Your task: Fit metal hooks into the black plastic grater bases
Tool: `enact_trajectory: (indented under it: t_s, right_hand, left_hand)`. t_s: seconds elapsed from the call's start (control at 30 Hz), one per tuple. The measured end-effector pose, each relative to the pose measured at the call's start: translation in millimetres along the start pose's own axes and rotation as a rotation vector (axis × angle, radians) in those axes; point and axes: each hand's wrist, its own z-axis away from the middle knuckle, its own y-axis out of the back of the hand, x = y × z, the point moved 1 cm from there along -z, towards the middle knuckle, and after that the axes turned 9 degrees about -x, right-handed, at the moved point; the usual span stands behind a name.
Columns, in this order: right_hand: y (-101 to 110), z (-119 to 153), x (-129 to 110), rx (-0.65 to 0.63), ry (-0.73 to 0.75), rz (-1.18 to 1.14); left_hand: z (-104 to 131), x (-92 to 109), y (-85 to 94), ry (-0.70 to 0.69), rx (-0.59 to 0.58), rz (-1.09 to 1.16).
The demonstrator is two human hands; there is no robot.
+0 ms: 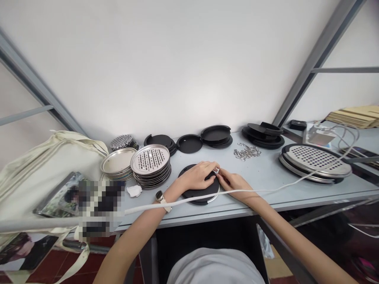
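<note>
A black round plastic cover lies flat near the table's front edge, with a strip of shiny metal showing along its lower right rim. My left hand rests over it, fingers bent and gripping its right side; a watch is on that wrist. From the right, my right hand meets the left fingertips at the cover's edge. Its thumb and fingers are pinched together there, and whatever is between them is too small to make out. Beyond the hands lies a small heap of metal clips or rings.
Stacked round metal grater plates stand left, beside plain metal discs. Black covers line the back. Larger grater plates lie right. A white cable crosses in front of my forearms. A cloth bag is far left.
</note>
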Motion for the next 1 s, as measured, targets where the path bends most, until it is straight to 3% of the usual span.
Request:
enact_trajectory:
  t_s: [1.0]
  right_hand:
    - [0.1, 0.2, -3.3, 0.022, -0.027, 0.022]
  left_hand:
    - [1.0, -3.7, -2.4, -0.011, -0.011, 0.177]
